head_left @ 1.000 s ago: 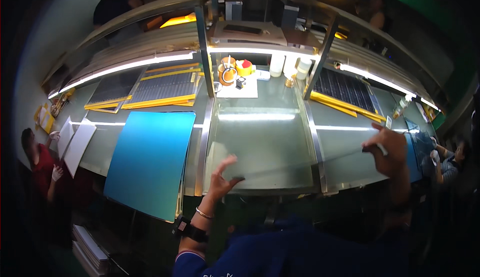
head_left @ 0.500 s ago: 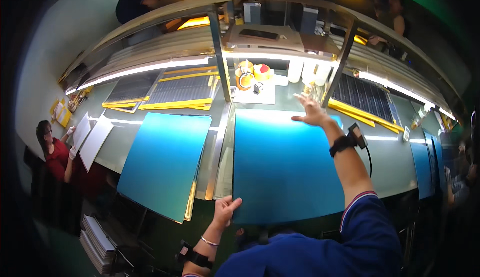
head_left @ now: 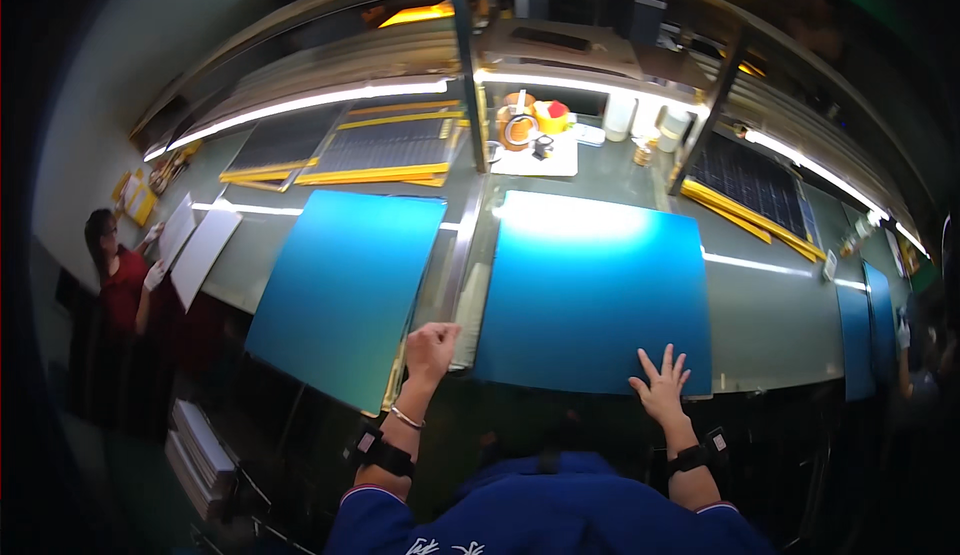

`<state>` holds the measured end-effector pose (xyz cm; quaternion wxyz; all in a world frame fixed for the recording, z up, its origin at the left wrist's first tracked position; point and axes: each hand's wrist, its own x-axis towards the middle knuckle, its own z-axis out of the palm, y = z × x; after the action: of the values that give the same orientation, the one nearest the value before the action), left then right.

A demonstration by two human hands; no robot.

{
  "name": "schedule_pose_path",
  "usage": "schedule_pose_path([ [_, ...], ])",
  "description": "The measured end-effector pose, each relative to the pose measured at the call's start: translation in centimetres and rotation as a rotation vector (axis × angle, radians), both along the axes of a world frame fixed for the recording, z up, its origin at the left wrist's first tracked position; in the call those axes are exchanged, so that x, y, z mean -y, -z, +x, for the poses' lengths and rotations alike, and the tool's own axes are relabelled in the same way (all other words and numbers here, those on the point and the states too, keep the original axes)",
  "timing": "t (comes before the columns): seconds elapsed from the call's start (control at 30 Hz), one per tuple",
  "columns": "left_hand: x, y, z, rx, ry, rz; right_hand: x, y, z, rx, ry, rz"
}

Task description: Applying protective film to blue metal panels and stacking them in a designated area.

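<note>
In front of me a glossy blue sheet (head_left: 590, 295) lies flat on the bench, bright glare along its far edge. My right hand (head_left: 662, 383) is over its near right edge, fingers spread, gripping nothing. Left of this sheet, beside its near corner, my left hand (head_left: 432, 350) is curled closed; whatever its fingers hold, if anything, is hidden. A second blue sheet (head_left: 345, 295) lies further left, its near right edge close to my left hand. Something with yellowish edges shows beneath that sheet.
Dark panels with yellow borders (head_left: 385, 150) lie at the back left, and similar ones (head_left: 750, 195) back right. Tape rolls (head_left: 518, 130) rest on a white sheet under the lamps. Metal posts (head_left: 468, 85) carry a shelf. A person in red (head_left: 122, 280) handles white sheets (head_left: 205, 255) at left.
My right hand has drawn back from the blue sheet's far edge to its near edge. My left hand has left the near left corner, moving left and slightly farther away. The view has shifted.
</note>
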<state>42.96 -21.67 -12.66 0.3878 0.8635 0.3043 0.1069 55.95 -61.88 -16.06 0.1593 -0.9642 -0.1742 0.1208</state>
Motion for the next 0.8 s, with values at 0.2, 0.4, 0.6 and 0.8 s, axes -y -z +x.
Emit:
schedule_pose_path([
  [0.2, -8.9, 6.4, -14.7, -0.068, -0.413, 0.674, -1.1, 0.7, -1.6, 0.192, 0.073, 0.324],
  [0.4, -8.4, 5.9, -22.8, -0.215, -0.251, 0.696, -4.9, -0.6, -5.3, 0.174, 0.000, 0.417],
  [0.6, -12.9, 8.9, -27.7, 0.420, -0.895, 0.492, -5.6, -0.1, -7.5, 0.122, 0.011, 0.470],
  [0.8, -21.5, 9.8, -30.9, 0.790, -0.984, -1.106, -8.2, -2.9, -9.0, 0.074, -0.081, 0.440],
])
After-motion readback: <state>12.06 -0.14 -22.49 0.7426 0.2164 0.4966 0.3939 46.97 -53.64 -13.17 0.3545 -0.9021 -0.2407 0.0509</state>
